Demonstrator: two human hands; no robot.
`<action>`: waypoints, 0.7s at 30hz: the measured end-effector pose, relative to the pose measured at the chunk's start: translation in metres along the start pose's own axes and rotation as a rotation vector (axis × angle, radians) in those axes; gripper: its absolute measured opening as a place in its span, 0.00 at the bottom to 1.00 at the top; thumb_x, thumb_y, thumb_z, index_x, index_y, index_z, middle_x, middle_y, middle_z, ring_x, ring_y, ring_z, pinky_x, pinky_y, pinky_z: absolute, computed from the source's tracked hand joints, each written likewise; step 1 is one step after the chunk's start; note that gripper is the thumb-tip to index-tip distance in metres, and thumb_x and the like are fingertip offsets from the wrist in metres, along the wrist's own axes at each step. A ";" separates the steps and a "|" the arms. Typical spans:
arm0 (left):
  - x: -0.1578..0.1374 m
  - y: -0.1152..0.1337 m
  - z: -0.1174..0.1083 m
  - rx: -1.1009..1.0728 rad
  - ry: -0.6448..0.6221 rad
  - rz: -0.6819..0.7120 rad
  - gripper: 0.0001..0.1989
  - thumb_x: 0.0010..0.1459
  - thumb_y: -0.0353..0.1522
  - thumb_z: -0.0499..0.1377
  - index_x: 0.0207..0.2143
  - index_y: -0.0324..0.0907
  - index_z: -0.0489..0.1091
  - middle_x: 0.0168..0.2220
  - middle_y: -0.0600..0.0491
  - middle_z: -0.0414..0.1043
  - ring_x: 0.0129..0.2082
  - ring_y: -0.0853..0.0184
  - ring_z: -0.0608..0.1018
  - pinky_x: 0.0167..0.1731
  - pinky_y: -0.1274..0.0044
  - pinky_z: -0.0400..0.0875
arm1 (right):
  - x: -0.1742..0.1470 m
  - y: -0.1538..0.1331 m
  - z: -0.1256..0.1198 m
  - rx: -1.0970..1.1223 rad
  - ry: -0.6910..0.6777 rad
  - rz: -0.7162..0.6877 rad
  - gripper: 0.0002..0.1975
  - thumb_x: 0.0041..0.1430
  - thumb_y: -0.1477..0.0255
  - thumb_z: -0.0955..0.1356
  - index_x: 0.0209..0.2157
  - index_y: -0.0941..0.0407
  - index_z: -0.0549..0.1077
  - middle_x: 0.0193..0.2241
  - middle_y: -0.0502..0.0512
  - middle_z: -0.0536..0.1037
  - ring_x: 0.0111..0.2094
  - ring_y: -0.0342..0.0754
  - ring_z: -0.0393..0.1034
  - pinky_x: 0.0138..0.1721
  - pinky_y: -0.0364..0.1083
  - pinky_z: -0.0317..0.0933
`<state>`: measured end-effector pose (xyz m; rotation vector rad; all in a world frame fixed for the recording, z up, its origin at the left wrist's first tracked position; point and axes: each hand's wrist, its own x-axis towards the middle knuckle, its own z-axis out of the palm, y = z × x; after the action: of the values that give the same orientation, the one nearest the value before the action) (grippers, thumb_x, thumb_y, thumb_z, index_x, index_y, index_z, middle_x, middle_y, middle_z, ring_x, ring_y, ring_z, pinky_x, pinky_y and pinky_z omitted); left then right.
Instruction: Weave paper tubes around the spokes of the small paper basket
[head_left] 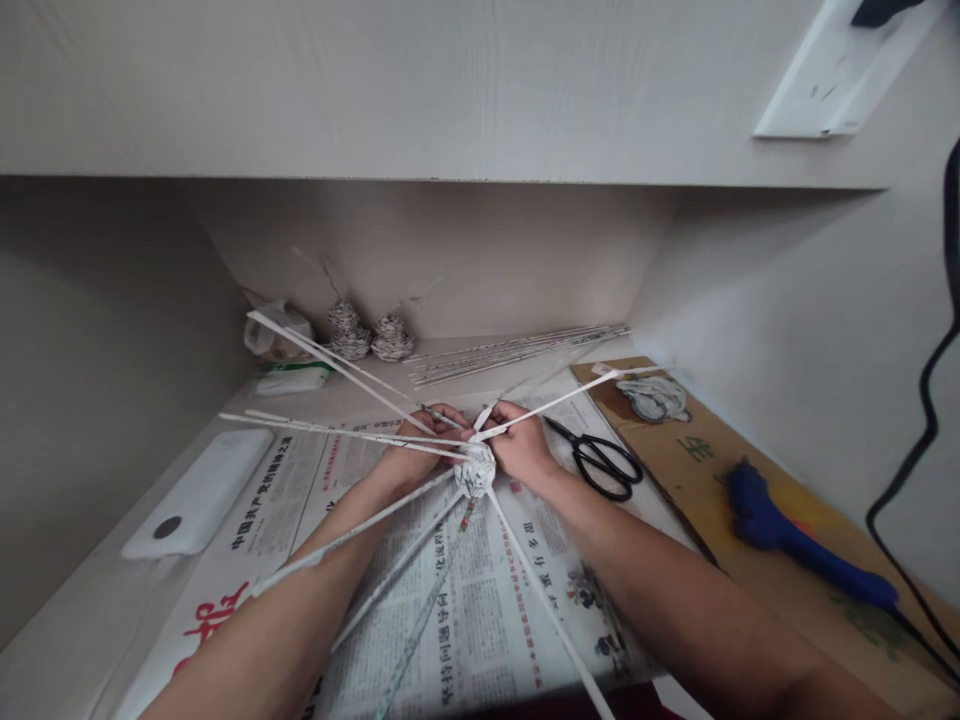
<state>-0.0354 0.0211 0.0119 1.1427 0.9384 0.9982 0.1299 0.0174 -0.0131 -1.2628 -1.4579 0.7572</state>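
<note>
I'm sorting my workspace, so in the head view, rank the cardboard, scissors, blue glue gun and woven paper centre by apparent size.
Cardboard
Blue glue gun
Scissors
Woven paper centre

One head-worn camera is carrying this whole view, facing forward and down, with the left forearm [315, 590] and right forearm [645, 560] looming close as they're running inward from the bottom edge. It's looking over the left hand [436, 424] and right hand [521, 440], sitting near the middle above the newspaper [487, 605], towards the back wall [525, 240] lying farther off. Up top, a pale panel [450, 90] is spanning most of the width, while a socket plate [806, 85] is showing slanted at upper right.
</note>
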 end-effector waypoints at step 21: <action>0.002 0.001 -0.002 -0.048 0.001 -0.019 0.21 0.33 0.37 0.77 0.27 0.38 0.72 0.20 0.54 0.73 0.17 0.70 0.72 0.17 0.79 0.64 | 0.003 0.001 0.000 0.204 -0.061 0.043 0.07 0.48 0.68 0.71 0.29 0.55 0.80 0.28 0.52 0.83 0.31 0.48 0.75 0.33 0.43 0.66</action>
<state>-0.0368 0.0236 0.0124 1.0920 0.9199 1.0008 0.1303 0.0202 -0.0138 -1.1264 -1.3680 0.9556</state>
